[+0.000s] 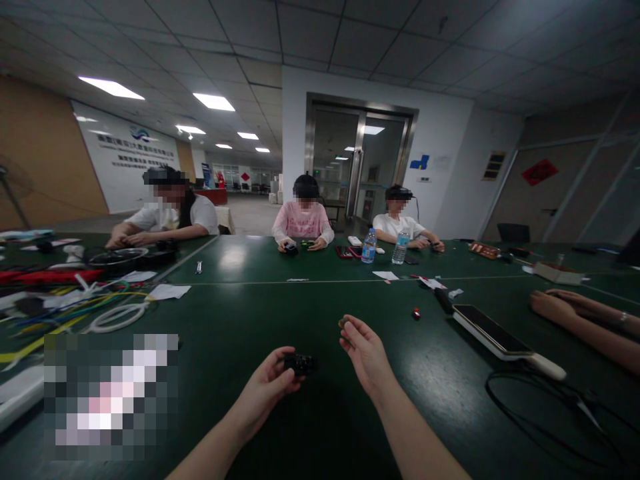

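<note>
My left hand (267, 387) is closed around a small black device (300, 363), held just above the dark green table (310, 293). To its right, my right hand (365, 353) is raised with the fingertips pinched on a tiny brownish part (343, 323). The two hands are a short distance apart and do not touch. A small red piece (416, 313) lies on the table beyond my right hand.
A phone on a white slab (493, 331) and a black cable loop (550, 420) lie at right, near another person's forearms (585, 320). Coloured wires and white tubing (100, 307) crowd the left. Three people sit across; two water bottles (385, 245) stand there.
</note>
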### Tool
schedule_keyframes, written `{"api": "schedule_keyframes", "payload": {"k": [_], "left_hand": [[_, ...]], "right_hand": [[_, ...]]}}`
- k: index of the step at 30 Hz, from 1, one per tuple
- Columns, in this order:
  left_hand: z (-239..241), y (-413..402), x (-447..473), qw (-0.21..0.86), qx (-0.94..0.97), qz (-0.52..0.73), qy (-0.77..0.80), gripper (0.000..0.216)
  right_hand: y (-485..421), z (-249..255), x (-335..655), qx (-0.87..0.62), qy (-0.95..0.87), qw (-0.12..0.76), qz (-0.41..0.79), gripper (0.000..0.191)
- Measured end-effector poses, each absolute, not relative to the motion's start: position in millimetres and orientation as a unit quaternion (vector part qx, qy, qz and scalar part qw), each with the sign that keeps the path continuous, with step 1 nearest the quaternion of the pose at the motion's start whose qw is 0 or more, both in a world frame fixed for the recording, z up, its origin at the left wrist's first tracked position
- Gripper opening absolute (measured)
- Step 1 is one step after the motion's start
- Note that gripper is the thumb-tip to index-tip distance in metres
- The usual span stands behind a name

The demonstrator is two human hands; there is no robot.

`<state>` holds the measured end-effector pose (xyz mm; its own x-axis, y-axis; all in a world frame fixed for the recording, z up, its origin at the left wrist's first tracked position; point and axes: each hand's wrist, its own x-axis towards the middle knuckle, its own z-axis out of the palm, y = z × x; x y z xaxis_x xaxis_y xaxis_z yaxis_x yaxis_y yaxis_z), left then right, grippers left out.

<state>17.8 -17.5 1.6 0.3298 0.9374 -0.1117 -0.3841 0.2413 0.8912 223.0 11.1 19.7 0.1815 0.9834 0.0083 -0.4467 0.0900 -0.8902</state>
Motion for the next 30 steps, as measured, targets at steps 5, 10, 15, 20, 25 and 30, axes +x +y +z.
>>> {"api": "schedule_keyframes", "payload": {"k": [5,10,15,20,25,30], "left_hand": [[0.8,-16.2,18.2,0.711,0.403,0.464,0.342,0.041],[2.4,-16.6,18.5,0.712,0.404,0.465,0.337,0.04],[2.2,-16.4,18.3,0.713,0.403,0.465,0.336,0.042],[-2.6,-14.3,19.3,0.714,0.4,0.469,0.333,0.044],[-4.7,-13.6,19.1,0.718,0.404,0.47,0.317,0.043],[-4.3,-12.8,17.7,0.727,0.405,0.461,0.308,0.042]], "right_hand": [[8.5,20.8,219.3,-0.386,-0.344,0.646,0.561,0.032],[5.7,20.3,214.4,-0.392,-0.372,0.624,0.564,0.032],[3.2,19.1,209.0,-0.412,-0.4,0.596,0.561,0.037],[0.2,17.6,202.2,-0.41,-0.456,0.563,0.554,0.041],[-3.2,16.2,195.7,-0.402,-0.53,0.519,0.537,0.035],[-6.9,15.4,192.8,-0.42,-0.617,0.45,0.491,0.027]]}}
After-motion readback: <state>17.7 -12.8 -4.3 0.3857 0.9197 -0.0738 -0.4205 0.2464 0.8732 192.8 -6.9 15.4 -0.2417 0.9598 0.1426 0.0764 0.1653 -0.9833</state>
